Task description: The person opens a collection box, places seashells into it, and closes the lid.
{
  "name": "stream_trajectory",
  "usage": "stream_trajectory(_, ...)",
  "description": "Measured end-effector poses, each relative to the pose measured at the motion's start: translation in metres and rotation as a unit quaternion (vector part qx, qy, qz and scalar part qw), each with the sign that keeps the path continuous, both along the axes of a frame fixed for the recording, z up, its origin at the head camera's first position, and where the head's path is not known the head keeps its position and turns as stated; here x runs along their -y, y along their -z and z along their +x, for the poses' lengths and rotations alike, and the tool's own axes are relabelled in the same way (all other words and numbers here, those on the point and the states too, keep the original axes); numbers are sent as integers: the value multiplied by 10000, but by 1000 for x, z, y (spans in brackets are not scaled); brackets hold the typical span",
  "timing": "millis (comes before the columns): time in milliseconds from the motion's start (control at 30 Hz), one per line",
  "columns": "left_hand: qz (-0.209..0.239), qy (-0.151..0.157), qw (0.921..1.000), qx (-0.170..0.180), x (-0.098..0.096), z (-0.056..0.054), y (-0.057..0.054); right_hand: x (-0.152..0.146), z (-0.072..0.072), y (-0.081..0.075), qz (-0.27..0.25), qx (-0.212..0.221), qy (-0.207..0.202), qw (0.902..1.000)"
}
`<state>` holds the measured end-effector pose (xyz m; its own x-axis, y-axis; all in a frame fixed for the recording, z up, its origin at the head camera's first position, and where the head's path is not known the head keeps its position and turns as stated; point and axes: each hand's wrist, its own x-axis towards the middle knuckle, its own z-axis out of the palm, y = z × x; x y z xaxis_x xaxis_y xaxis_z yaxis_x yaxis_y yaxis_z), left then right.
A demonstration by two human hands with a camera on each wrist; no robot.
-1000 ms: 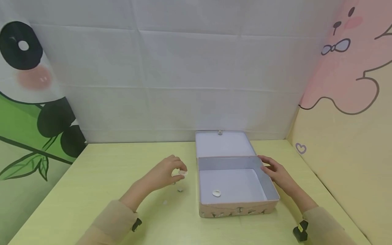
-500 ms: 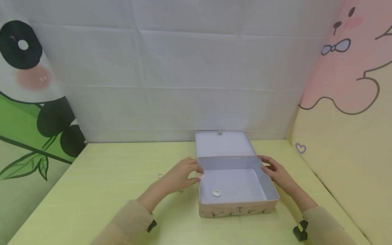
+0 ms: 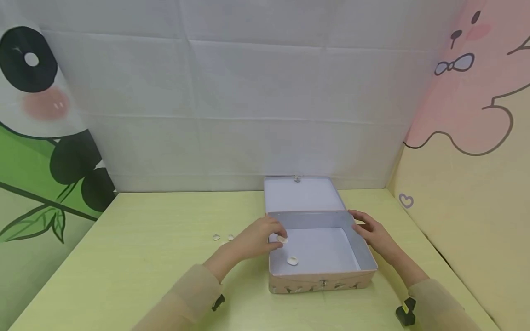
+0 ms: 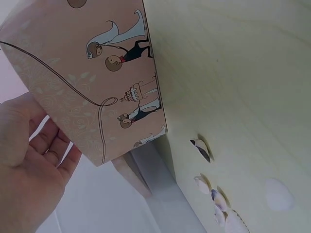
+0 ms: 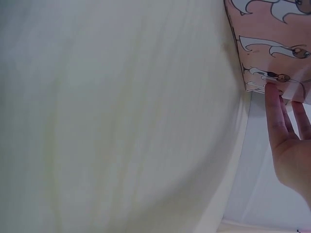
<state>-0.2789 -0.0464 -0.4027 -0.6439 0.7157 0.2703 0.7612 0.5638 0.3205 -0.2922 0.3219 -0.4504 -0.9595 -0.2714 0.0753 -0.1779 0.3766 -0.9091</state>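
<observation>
My left hand (image 3: 261,236) pinches a small whitish shell (image 3: 282,239) between thumb and fingers, over the left side of an open tin box (image 3: 323,282). Inside, on the box floor, lies another pale shell (image 3: 292,261). At the box's back right corner my right hand (image 3: 377,234) holds the wall, thumb tip at the rim. In the right wrist view its straight fingers (image 5: 277,121) lie against the pink printed outer wall. The left wrist view shows the left hand (image 4: 29,160) beside the box, the pinched shell hidden.
More shells lie on the table left of the box, among them a dark-edged shell (image 4: 200,149) and a round white shell (image 4: 279,194). The box's lid (image 3: 304,195) leans back toward a white cloth backdrop (image 3: 248,92). Painted panels flank the table (image 3: 145,257).
My left hand has moved right with the pinched shell, from over the table to over the box. Shells behind it on the table have come into view. The right hand has stayed put.
</observation>
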Motion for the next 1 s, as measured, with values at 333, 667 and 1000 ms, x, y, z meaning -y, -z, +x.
stream_trajectory(333,-24,-118,9998,185,4,3,-5,1,0,-1,97,-34,13,9999)
stream_trajectory(667,160,-167,9993,283,25,7,-12,0,2,-2,157,-97,6,9998)
stream_trajectory(1000,538,-309,9976,318,61,8,-7,-1,1,0,-29,-67,14,10000)
